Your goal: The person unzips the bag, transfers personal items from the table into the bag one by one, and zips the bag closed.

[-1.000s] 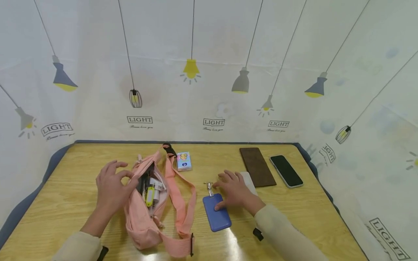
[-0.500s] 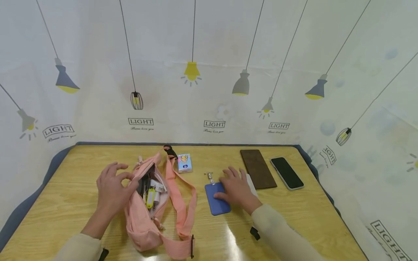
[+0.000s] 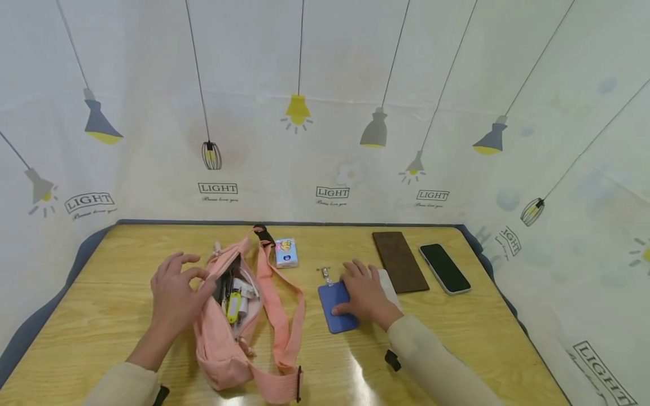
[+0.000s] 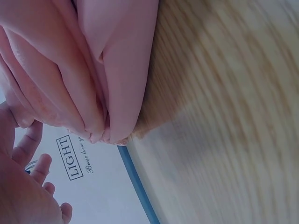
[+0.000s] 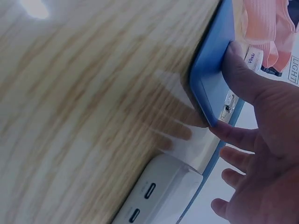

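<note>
A pink waist bag (image 3: 220, 361) lies unzipped on the left half of the table. My left hand (image 3: 175, 296) pinches the edge of its opening between thumb and index finger, the other fingers held out. Inside the bag show a yellow key tag (image 3: 233, 307) and some white and dark items, partly hidden. My right hand (image 3: 367, 296) holds a blue badge holder (image 3: 329, 296), thumb on its face and index finger at its edge; a metal clip (image 3: 325, 274) extends from its far end. Beside that hand sits a white power bank (image 5: 156, 191) with two ports, mostly covered in the head view.
A small blue tissue pack (image 3: 286, 254) lies behind the bag's strap (image 3: 276, 307). At the back right are a brown wallet (image 3: 400, 262) and a phone (image 3: 445, 269). A cloth printed with lamps (image 3: 269, 158) hangs around the wooden table (image 3: 431, 349).
The right hand has slid the badge holder a little away from the person, and its thumb and fingers have drawn in on it. The left hand and the bag stay put.
</note>
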`<state>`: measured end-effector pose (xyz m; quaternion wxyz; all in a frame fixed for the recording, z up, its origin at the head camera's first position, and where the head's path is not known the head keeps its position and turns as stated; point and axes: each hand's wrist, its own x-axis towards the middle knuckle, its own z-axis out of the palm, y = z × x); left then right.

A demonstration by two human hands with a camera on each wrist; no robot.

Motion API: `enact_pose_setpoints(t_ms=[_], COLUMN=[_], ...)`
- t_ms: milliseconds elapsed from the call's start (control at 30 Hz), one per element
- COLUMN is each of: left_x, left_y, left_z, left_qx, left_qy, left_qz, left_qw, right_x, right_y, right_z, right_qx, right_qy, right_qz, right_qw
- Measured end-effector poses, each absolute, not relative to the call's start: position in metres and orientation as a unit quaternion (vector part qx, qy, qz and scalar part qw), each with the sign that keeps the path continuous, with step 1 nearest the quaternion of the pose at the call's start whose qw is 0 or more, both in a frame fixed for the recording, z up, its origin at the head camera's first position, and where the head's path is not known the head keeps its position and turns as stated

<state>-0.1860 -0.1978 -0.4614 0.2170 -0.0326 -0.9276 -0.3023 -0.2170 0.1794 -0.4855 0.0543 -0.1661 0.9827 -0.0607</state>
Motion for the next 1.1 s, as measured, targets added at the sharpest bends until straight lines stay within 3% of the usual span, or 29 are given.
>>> enact_pose_setpoints(t_ms=[633, 767, 967, 1100], left_x=[-0.184, -0.184, -0.184, -0.183], left_y=[-0.198, -0.198, -0.198, -0.197], left_z=[-0.458, -0.458, -0.458, -0.457], left_qx=[-0.033, -0.034, -0.034, -0.031], left_qy=[-0.927, -0.928, -0.928, -0.929], left_qz=[-0.303, -0.304, -0.301, -0.301], left_qw=[0.217, 0.215, 0.216, 0.215], right_x=[-0.234, -0.235, -0.238, -0.239], right_y=[0.169, 0.168, 0.168, 0.163], right_z=[-0.465, -0.463, -0.459, -0.456], right_qx=[-0.181, -0.177, -0.168, -0.154], right_qy=[0.960, 0.959, 0.962, 0.962], right_qz=[-0.196, -0.214, -0.208, -0.220], right_qw=[0.085, 0.049, -0.048, -0.057])
